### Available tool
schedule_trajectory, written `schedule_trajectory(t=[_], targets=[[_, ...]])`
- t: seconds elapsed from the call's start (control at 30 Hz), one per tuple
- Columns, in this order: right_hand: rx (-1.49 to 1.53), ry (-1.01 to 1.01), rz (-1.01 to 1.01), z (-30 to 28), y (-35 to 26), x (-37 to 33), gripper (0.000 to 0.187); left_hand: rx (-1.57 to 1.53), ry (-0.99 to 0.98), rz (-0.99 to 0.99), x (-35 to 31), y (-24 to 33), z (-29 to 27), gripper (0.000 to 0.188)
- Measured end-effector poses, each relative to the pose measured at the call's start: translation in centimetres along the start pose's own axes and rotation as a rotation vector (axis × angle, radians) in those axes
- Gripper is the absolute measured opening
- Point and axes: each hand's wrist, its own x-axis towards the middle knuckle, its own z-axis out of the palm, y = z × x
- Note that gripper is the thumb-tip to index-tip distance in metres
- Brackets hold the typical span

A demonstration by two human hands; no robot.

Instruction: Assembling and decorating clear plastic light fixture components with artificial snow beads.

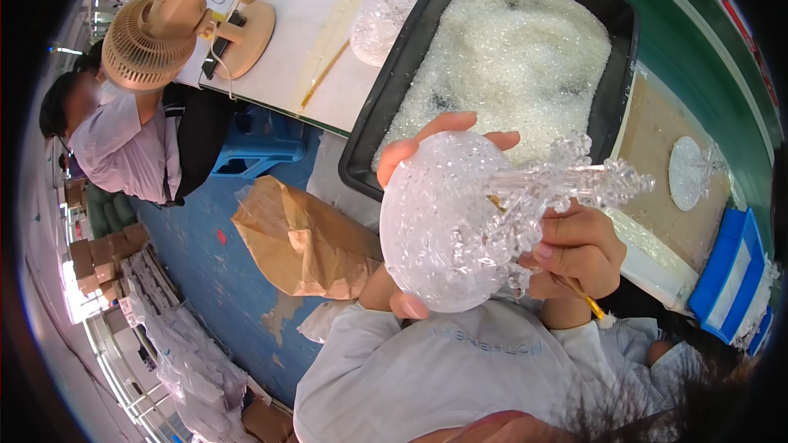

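Two hands: the left (400, 157) holds a frosted-white, clear-branched disc (439, 226), likely brittle, best rim-gripped; the right (587, 250), a gold-ferruled brush (593, 307).

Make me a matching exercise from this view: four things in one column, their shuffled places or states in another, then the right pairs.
1. White disc with clear branches
2. Thin brush
3. Black tray
4. Beige fan

A. Heaped with clear grains
B. Standing on the white table
C. Gripped at its edge by the left hand
D. In the right hand

Pairs: 1-C, 2-D, 3-A, 4-B
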Motion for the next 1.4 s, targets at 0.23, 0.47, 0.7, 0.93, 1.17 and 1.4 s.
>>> schedule_trajectory(t=[0.23, 0.47, 0.7, 0.93, 1.17, 1.4], targets=[[0.111, -0.009, 0.017, 0.3, 0.5, -0.2, 0.025, -0.055, 0.062, -0.067, -0.4, 1.0, 0.3, 0.120], [0.111, -0.016, -0.016, 0.3, 0.6, -0.5, 0.020, -0.111, 0.262, -0.160, -0.3, 1.8, 1.7, 0.123], [0.124, -0.027, -0.044, 0.5, 0.9, -0.5, 0.018, -0.145, 0.208, -0.040, -0.3, 1.5, 1.0, 0.125], [0.094, -0.069, -0.006, 0.2, 0.5, -0.3, 0.023, -0.067, 0.213, -0.193, 0.3, 2.9, 1.6, 0.128], [0.048, -0.058, -0.048, 0.6, 0.8, -0.2, 0.024, 0.108, 0.542, -0.385, 1.2, 3.7, 4.7, 0.132], [0.087, -0.047, 0.050, 0.3, 0.5, -0.3, 0.027, 0.155, 0.468, -0.403, 1.3, 4.2, 5.1, 0.124]])
